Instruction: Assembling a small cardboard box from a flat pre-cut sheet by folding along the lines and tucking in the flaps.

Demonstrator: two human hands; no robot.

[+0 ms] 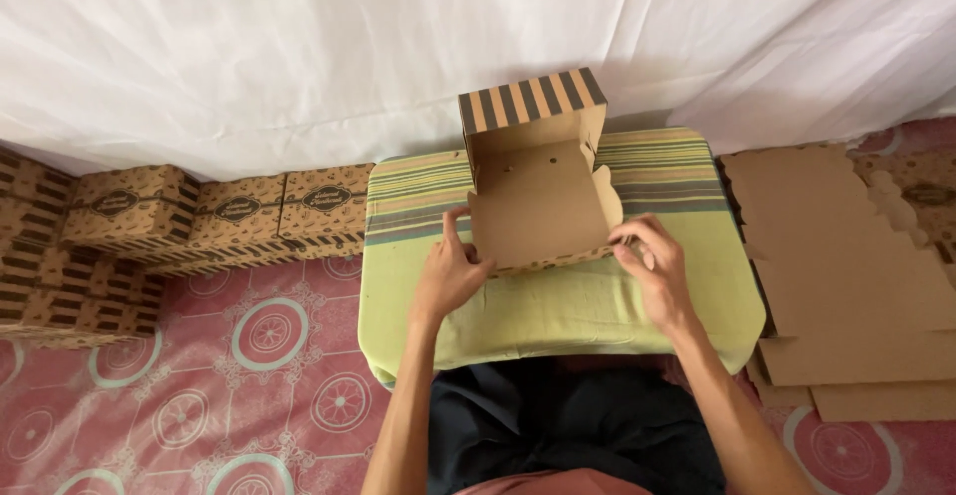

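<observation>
On green cushion (558,306), 2 hands, left (450,274) & right (657,268), grip 1 half-folded carton (533,206); flat blanks (846,276) nearby.

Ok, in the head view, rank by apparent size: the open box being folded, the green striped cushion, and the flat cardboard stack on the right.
1. Green striped cushion
2. Flat cardboard stack, though cut off by the frame edge
3. Open box, held by the left hand and right hand

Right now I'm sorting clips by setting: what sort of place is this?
Probably a home floor workspace for folding boxes: finished boxes stacked left, flat cardboard blanks right, a cloth-covered low table on patterned flooring.
</observation>
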